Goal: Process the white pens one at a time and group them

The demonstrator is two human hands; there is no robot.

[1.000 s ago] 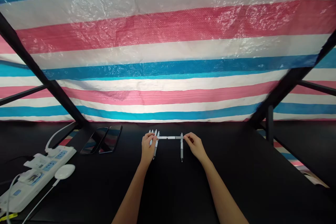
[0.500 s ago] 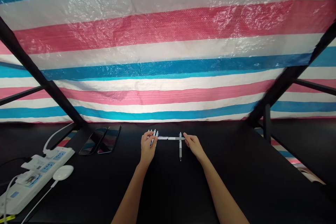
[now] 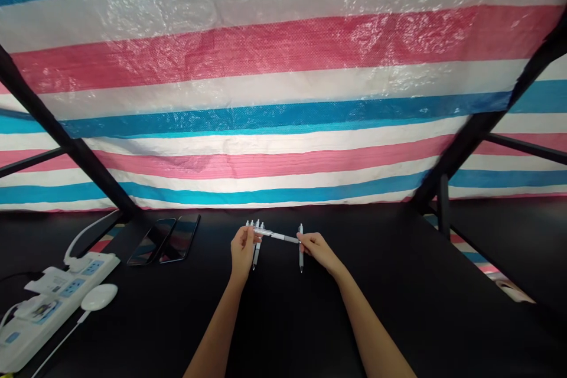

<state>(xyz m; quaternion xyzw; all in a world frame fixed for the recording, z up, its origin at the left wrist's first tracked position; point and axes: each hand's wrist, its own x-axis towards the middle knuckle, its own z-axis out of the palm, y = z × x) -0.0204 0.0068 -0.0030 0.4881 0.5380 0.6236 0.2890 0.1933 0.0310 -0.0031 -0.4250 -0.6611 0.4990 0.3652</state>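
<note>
A white and grey pen (image 3: 279,236) spans the gap between my two hands, tilted slightly down to the right. My left hand (image 3: 241,247) is closed on its clear left end. At the grey right end, my right hand (image 3: 317,248) pinches it between thumb and fingers. Another pen (image 3: 301,260) lies upright in view on the black table (image 3: 283,319), partly covered by my right fingertips. Several similar pens (image 3: 257,257) lie side by side by my left hand, which hides much of them.
Two dark phones (image 3: 181,239) lie to the left. A white power strip (image 3: 66,301) with plugs and cables, and a round white charger (image 3: 99,296), sit at the left. Black frame bars (image 3: 465,147) flank a striped sheet (image 3: 274,159) behind the table.
The held pen has gone from nearly level to tilted, its right end lower. My left hand has uncovered more of the pens beside it. The whole view has shifted slightly.
</note>
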